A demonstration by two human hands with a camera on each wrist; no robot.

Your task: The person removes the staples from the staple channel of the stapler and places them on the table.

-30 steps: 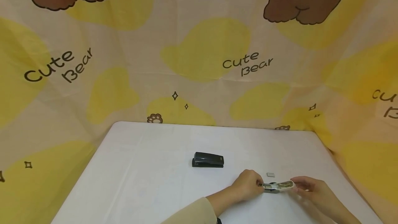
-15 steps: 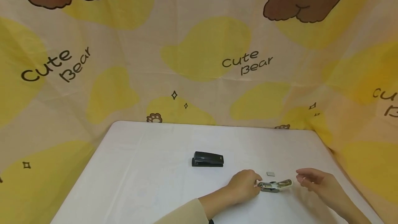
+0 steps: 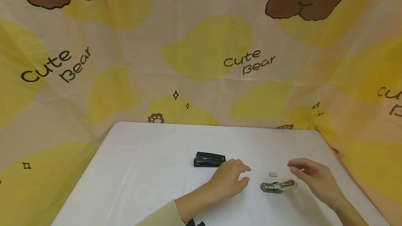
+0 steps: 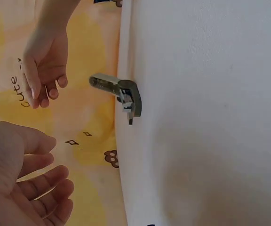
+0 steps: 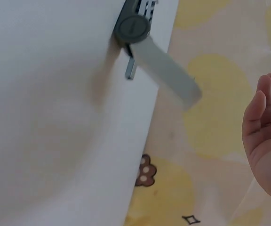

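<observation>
A white table (image 3: 141,184) fills the lower half of the head view, backed by a cream and yellow curtain (image 3: 201,62) printed with bears and the words "Cute Bear". The curtain hangs close behind the far edge, so it walls off whatever lies beyond.

The left hand (image 3: 230,179) hovers over the table at about six o'clock from centre, fingers loosely curved and a little spread, holding nothing. The right hand (image 3: 309,175) floats at four o'clock, fingers relaxed and slightly apart, also holding nothing; in its wrist view only the edge of the palm shows.

A black stapler (image 3: 209,160) lies closed on its base near the table's centre, at eleven o'clock from the left hand and just beside its knuckles.

Between the two hands lies the small grey stapler (image 3: 277,186), flat on the table, its pale arm swung open from the pivot so the metal channel is exposed; neither hand touches it.

A small block of staples (image 3: 273,174) sits at twelve o'clock from the open stapler, near but apart, within easy reach of both hands.
</observation>
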